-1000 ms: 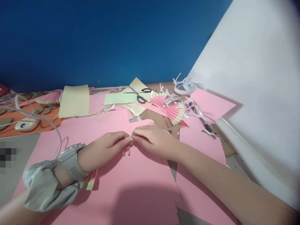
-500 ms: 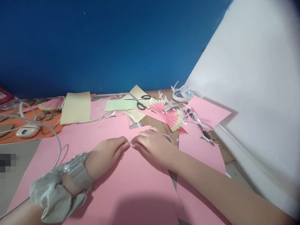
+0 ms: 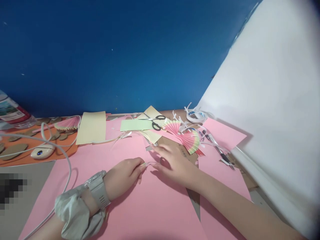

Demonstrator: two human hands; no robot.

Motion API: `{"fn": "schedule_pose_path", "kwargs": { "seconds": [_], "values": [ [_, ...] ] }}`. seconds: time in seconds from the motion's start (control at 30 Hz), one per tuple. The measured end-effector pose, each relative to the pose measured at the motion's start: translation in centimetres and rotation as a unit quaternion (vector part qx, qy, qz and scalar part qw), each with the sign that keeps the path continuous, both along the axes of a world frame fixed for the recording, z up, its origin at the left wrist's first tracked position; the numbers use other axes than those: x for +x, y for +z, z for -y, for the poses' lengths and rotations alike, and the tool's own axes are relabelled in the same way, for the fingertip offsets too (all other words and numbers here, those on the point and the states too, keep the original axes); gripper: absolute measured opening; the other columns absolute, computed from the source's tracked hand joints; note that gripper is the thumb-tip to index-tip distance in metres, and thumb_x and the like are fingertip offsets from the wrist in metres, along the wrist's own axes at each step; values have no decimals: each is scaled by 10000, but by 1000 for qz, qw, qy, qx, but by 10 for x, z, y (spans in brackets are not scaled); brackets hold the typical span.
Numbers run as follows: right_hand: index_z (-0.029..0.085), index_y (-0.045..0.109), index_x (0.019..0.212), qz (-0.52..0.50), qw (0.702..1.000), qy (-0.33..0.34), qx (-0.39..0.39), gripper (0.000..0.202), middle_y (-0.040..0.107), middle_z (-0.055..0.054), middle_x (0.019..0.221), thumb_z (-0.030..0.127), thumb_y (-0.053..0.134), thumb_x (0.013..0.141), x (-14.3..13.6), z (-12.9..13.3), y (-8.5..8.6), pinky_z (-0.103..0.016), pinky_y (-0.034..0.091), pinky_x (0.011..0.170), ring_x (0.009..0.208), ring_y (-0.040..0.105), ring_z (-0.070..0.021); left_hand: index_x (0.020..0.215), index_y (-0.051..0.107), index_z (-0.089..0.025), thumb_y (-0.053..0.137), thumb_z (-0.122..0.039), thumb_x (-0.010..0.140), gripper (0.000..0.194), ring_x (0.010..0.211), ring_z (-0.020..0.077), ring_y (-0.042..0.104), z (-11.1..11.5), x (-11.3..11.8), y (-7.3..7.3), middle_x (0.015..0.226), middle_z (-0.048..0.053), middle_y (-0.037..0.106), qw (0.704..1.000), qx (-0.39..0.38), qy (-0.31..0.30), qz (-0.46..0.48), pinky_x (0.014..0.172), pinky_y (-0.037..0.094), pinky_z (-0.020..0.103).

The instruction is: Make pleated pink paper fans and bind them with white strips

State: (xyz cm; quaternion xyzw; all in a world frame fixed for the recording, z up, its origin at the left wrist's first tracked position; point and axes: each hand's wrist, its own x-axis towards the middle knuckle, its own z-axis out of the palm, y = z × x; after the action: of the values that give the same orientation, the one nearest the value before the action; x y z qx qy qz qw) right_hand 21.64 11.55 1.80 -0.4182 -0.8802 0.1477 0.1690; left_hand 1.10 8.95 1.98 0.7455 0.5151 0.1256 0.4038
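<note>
My left hand [image 3: 125, 176] is closed, its thumb and forefinger pinching one end of a thin whitish strip [image 3: 150, 163]. The strip curves toward my right hand [image 3: 176, 165], whose fingers are spread and thumb lies close to it; whether they touch I cannot tell. Both hands are just above a large pink sheet of paper [image 3: 140, 210]. Beyond my right hand lie pleated paper fans [image 3: 191, 140], pink with yellow-green edges. Black-handled scissors [image 3: 157, 122] rest on a light green paper strip [image 3: 135, 125].
At the back right sits a tape roll [image 3: 196, 116] among curled white strips. A pen [image 3: 226, 160] lies to the right. On the left are a yellow sheet [image 3: 91, 128], a computer mouse [image 3: 42, 151], a white cable [image 3: 67, 163] and a bottle [image 3: 15, 111]. A blue wall [image 3: 112, 50] stands behind.
My right hand has opened, fingers parting and moving away from my left fingertips. More of the whitish strip now shows between the hands. The view has tilted up and shifted left.
</note>
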Motion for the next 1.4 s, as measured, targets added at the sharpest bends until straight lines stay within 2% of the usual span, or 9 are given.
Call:
{"fn": "schedule_pose_path", "kwargs": {
  "seconds": [0.13,0.3,0.43,0.57,0.8,0.93,1.07,1.2,1.4],
  "values": [
    [238,472,1239,32,998,-42,44,322,521,-55,1242,321,385,940,4,-23,9,-284,428,894,1122,502,-168,747,491,-219,263,-365,942,334,601,135,579,-2,-5,-2,668,-34,647,1000,-13,-8,23,639,399,255],
    [149,526,1153,141,981,-79,106,275,554,-94,1175,152,353,939,-2,-98,21,-330,413,940,1097,508,-185,734,480,-218,267,-367,935,329,598,135,573,-5,-7,-4,643,-36,633,999,-20,-11,37,623,399,250],
    [157,531,1147,237,961,-88,109,290,552,-80,1161,301,522,896,-15,-157,21,-409,488,829,987,571,-201,735,472,-220,262,-367,932,323,563,130,560,-4,-7,-5,652,-36,638,999,-19,-12,40,604,398,251],
    [146,528,1153,318,941,-82,87,306,555,-88,1152,305,530,892,-26,-181,18,-393,501,808,965,580,-196,737,470,-220,274,-359,927,306,630,147,565,-3,-7,-6,652,-28,643,999,0,-6,36,659,395,267],
    [129,527,1152,377,921,-39,87,320,556,-98,1146,304,542,885,-19,-175,25,-392,499,809,967,581,-201,738,482,-222,279,-370,924,312,649,166,557,-4,-7,-9,634,-20,645,999,15,-8,39,661,387,279],
    [134,528,1148,354,926,-57,119,307,564,-90,1131,301,533,890,-18,-168,40,-397,498,807,959,584,-200,741,493,-220,281,-378,925,322,635,159,558,-5,-9,-9,634,-21,642,999,15,-13,41,650,390,273],
    [48,509,1124,280,943,-94,152,261,638,-171,934,169,428,907,-17,-157,65,-427,456,759,904,608,-293,758,504,-216,268,-388,929,338,572,137,550,-5,-10,-8,646,-23,651,999,2,-21,45,620,399,260],
    [68,491,1142,179,964,-123,150,298,660,-152,832,231,381,917,-12,-130,80,-378,441,674,767,629,-284,747,496,-212,263,-398,931,350,544,129,554,-5,-9,-8,632,-26,647,998,-7,-21,53,615,408,256],
    [189,559,1111,-15,986,-151,71,276,602,-87,1123,256,387,906,8,-66,60,-316,433,767,950,583,-221,748,498,-212,276,-414,928,350,550,130,557,-6,-8,-8,645,-25,646,998,-9,-15,57,618,406,257]
  ]
}}
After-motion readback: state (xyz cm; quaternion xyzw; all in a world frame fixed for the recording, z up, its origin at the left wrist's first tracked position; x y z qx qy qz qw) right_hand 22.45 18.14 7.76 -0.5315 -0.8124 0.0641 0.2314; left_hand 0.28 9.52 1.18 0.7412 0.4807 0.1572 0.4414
